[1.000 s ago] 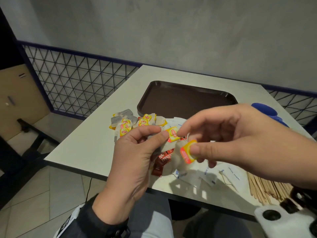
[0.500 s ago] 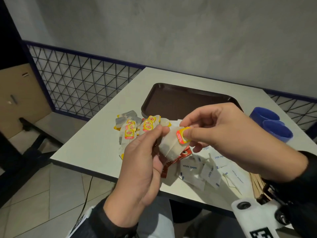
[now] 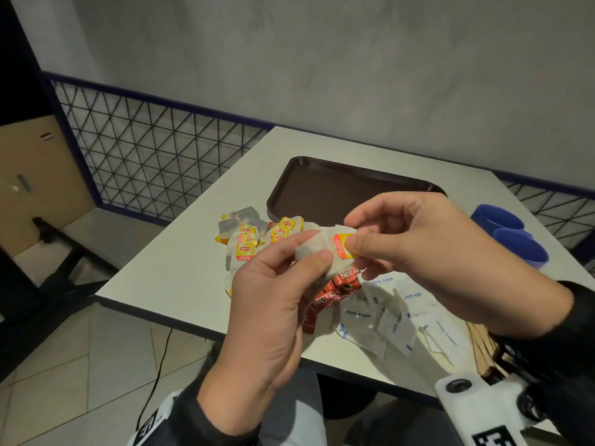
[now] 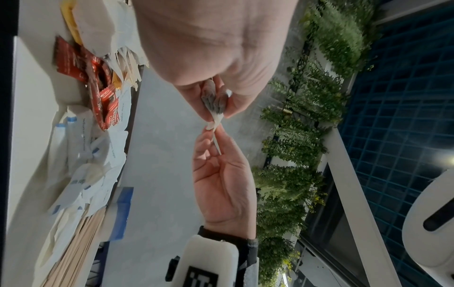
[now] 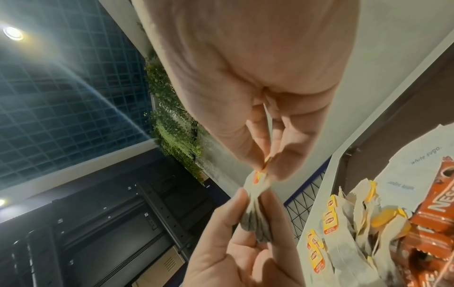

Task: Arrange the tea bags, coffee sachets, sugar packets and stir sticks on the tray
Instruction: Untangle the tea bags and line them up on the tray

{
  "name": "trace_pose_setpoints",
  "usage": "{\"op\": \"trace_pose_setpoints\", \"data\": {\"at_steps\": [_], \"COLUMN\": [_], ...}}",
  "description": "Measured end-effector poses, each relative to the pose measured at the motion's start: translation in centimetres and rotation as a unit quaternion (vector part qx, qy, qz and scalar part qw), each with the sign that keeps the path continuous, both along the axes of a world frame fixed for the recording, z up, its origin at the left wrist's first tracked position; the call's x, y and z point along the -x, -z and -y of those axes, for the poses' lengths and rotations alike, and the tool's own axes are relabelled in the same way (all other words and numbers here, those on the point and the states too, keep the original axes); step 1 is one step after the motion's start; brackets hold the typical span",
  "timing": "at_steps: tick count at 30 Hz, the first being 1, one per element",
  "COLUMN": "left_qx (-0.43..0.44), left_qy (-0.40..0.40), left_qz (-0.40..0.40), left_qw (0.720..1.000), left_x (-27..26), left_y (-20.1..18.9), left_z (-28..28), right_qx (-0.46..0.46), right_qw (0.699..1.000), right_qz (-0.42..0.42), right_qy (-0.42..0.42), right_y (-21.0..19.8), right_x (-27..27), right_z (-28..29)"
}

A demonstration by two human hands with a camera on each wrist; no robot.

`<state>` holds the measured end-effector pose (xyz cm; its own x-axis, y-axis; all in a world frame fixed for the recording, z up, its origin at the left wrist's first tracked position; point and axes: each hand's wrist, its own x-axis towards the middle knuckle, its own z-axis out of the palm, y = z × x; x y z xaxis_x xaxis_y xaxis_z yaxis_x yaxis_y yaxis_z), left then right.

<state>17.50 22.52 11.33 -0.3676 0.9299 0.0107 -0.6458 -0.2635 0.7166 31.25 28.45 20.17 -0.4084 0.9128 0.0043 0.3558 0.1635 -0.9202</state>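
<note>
The left hand [image 3: 273, 304] is pinching a small stack of tea bags [image 3: 317, 252] between thumb and curled fingers, holding it up in the air above the near edge of the table [image 3: 180, 265]. The right hand [image 3: 428, 252] is closing thumb and forefinger on the yellow-and-red paper tag [image 3: 342, 249] at the top of that stack, its other fingers loosely curled behind. The left wrist view is showing the bags edge-on between both sets of fingertips.

On the table, loose tea bags [image 3: 248, 243] are carrying yellow tags reading "Lipton". Red coffee sachets [image 3: 335, 291] beneath the hands are reading "NESCAFÉ CLASSIC", and the white sugar packets [image 3: 396, 320] are printed "white sugar" in blue. The wooden stir sticks [image 3: 483, 346] are lying at the near right, partly hidden by the right wrist. The brown tray [image 3: 338, 191] is sitting behind the piles, with two blue cups [image 3: 512, 233] to its right.

Compared with a second ago, the tag is now lying flat against the stack rather than hanging apart from it, and the hands are sitting closer together.
</note>
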Motion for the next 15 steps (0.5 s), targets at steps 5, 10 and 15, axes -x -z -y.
{"op": "trace_pose_setpoints", "data": {"at_steps": [5,10,15], "left_qx": [-0.01,-0.02,-0.037], "left_qy": [-0.005,-0.006,0.0], "left_qz": [-0.006,-0.017,-0.027], "left_qw": [1.0,1.0,0.999], "left_x": [0.3,0.7,2.6], "left_y": [0.0,-0.4,0.0], "left_z": [0.2,0.3,0.4], "right_qx": [0.123,0.206,0.115], "right_qw": [0.992,0.976,0.991], "right_qz": [-0.02,-0.046,0.001], "right_qy": [-0.008,-0.049,-0.066], "right_y": [0.3,0.6,-0.4], "right_x": [0.0,0.1,0.3], "right_z": [0.1,-0.4,-1.8]}}
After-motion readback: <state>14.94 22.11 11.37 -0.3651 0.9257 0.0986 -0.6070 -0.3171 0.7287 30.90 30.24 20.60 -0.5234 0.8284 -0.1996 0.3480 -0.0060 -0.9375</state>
